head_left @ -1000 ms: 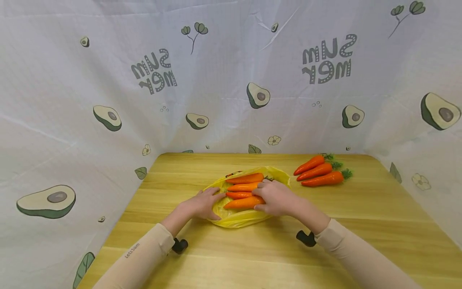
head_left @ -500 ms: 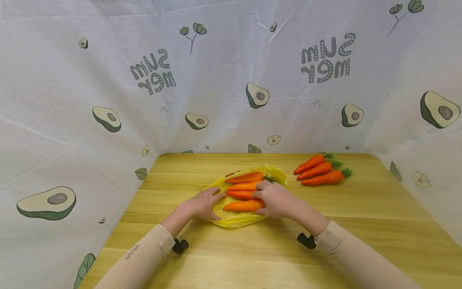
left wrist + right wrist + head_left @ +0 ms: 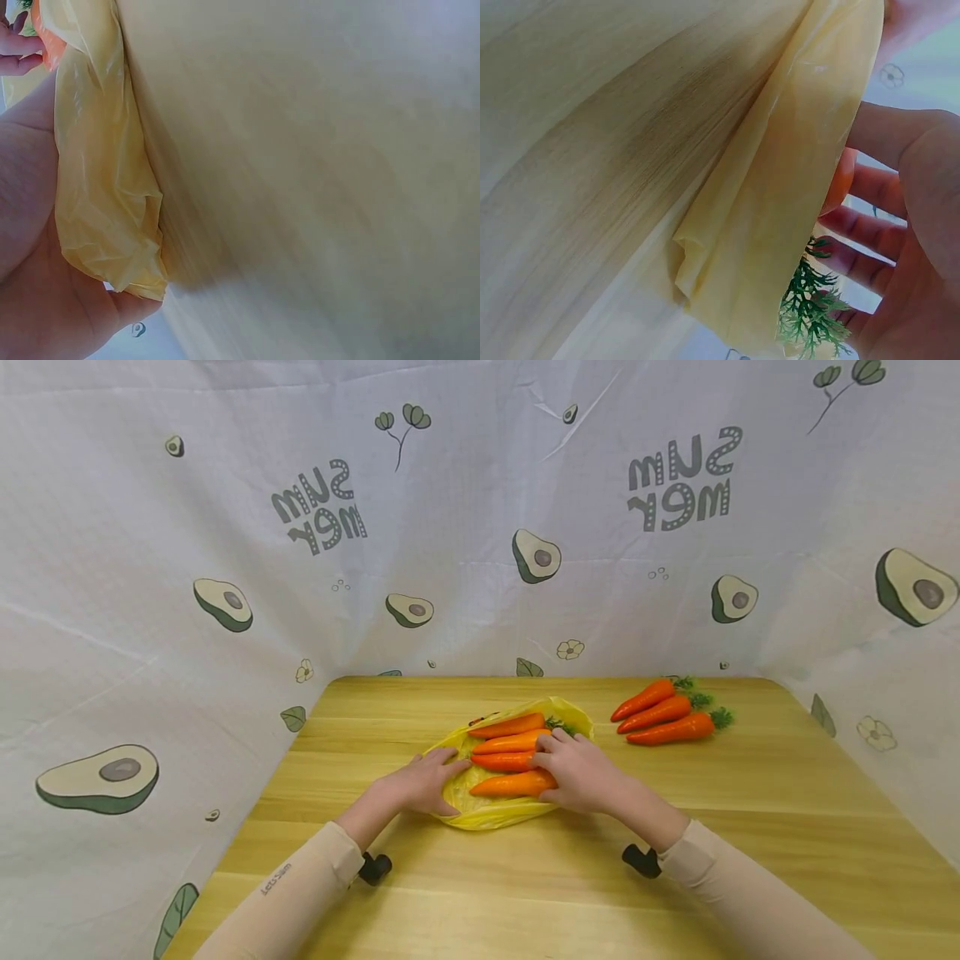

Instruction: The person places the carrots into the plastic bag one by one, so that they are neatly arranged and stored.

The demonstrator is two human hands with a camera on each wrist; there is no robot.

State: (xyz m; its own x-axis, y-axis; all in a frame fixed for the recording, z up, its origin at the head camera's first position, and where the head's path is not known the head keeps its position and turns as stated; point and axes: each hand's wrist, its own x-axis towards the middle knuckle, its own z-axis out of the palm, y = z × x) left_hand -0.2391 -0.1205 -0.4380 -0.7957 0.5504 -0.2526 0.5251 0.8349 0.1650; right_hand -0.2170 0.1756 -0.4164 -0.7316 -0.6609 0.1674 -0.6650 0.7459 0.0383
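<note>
On the table lies a yellow plastic bag with its mouth facing up, and several orange carrots lie side by side in it. My left hand rests at the bag's left end, fingers and thumb spread over the edge. In the left wrist view, yellow plastic covers part of that hand. My right hand reaches over the bag's right side and grips the nearest carrot by its thick end. The right wrist view shows a bit of this carrot by the fingers, with green leaves below.
Three loose carrots with green tops lie at the back right of the wooden table. A white cloth printed with avocados hangs behind and at the sides of the table.
The nearest carrot has shifted slightly right with my right hand. The bag's right edge has drawn in a little to the left. My left hand has stayed in place.
</note>
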